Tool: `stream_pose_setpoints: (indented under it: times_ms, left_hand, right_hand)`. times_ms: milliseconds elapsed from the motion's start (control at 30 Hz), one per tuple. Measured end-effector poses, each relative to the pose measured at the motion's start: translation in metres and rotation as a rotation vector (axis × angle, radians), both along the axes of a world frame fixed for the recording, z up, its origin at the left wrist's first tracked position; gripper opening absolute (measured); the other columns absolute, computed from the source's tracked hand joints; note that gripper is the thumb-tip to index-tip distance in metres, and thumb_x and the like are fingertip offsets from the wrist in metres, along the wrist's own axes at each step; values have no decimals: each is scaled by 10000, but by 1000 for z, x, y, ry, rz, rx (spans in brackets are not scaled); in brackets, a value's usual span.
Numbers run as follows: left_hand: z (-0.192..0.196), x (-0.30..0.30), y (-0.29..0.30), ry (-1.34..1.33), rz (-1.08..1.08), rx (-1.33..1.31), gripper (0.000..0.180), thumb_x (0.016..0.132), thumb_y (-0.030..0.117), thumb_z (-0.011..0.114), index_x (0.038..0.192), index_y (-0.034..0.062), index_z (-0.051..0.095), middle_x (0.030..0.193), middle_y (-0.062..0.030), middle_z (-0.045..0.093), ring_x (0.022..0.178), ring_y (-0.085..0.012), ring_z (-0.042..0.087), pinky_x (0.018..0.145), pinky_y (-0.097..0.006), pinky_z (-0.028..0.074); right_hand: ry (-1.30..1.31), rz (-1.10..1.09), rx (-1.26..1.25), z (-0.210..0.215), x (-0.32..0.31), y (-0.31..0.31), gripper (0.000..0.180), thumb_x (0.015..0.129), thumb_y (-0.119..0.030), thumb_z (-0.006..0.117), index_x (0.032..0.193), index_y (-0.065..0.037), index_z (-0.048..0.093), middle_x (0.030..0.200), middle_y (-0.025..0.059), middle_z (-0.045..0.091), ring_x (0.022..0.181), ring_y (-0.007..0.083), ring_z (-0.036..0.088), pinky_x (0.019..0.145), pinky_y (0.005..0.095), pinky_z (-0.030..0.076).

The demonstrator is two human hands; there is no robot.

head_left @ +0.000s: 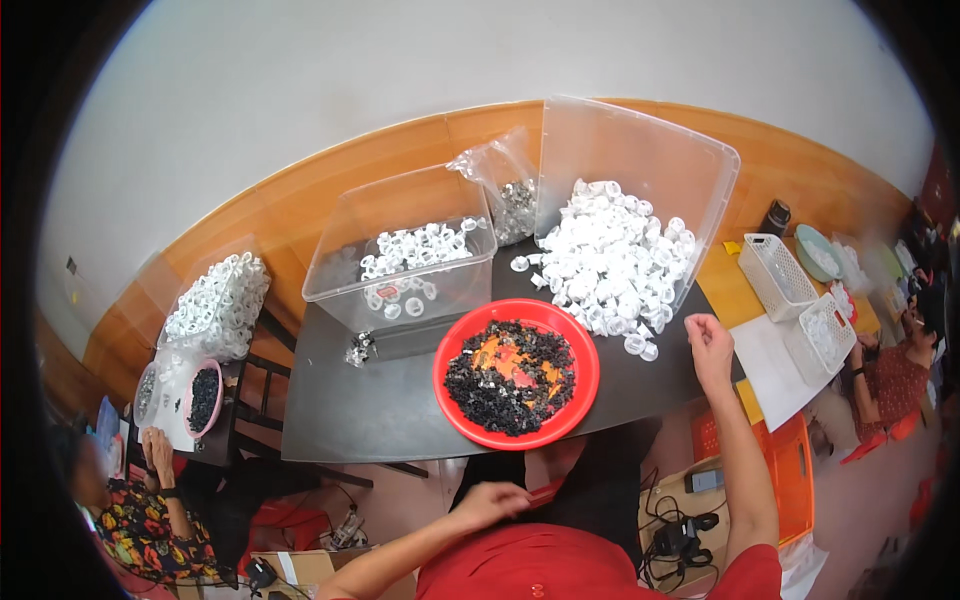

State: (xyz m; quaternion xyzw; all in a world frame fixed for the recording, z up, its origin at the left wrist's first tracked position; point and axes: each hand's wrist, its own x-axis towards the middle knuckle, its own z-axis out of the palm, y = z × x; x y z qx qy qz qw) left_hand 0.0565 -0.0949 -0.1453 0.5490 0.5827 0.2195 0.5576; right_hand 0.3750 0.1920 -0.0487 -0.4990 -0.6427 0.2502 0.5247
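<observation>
My left hand (490, 503) is over my lap, its fingers curled together; whatever they may hold is hidden. Out to the right, my right hand (710, 345) is at the table's right edge with the fingers bent inward, and I cannot make out anything in them. Close to it lies a large heap of small white plastic caps (620, 260), spilling from a clear bin (640, 140) tipped on its side. In front of me a round red tray (589, 400) carries many small black parts (480, 395) in a ring around its patterned bottom.
Left of the heap stands a clear bin (335, 285) with more white caps. A bag of small metal parts (516, 205) leans behind, and a few metal pieces (360, 349) lie on the dark table (340, 420). People work at tables on both sides. White baskets (775, 275) stand right.
</observation>
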Motion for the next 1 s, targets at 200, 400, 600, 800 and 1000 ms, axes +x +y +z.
stream_pose_setpoints:
  times_ms: [200,400,600,800,1000]
  left_hand:
    - [-89,-63,45,727,343,204,361,824,330,684,1058,56,663,993,-127,669,842,-216,654,756,-335,515]
    - [-112,-65,110,558,372,292,460,806,386,687,1116,51,630,1068,-151,637,914,-262,623,797,-373,491]
    - [-111,-37,145,642,308,230,493,801,404,684,1139,51,613,1118,-159,601,972,-280,581,838,-391,460]
    - [-108,-31,154,668,283,211,526,797,422,680,1162,52,597,1168,-166,565,1029,-297,539,878,-409,428]
    - [-110,-24,153,668,275,205,560,793,440,677,1185,52,580,1218,-174,529,1086,-315,497,918,-427,397]
  right_hand:
    - [-131,-67,25,3,5,3,199,839,-231,650,887,-42,691,763,112,682,696,186,663,656,312,510]
    - [-110,-81,57,-2,-3,6,182,800,-264,639,816,-88,682,756,136,663,711,314,653,638,402,510]
    - [-26,-88,83,-7,3,4,186,816,-232,661,843,-48,662,735,126,669,686,271,665,621,352,507]
    - [-18,-69,39,-2,-1,-1,180,827,-221,652,837,-41,645,737,119,673,680,273,659,620,363,499]
    - [-22,-56,42,-1,2,-3,175,828,-214,650,830,-38,642,736,120,673,680,274,659,617,362,496]
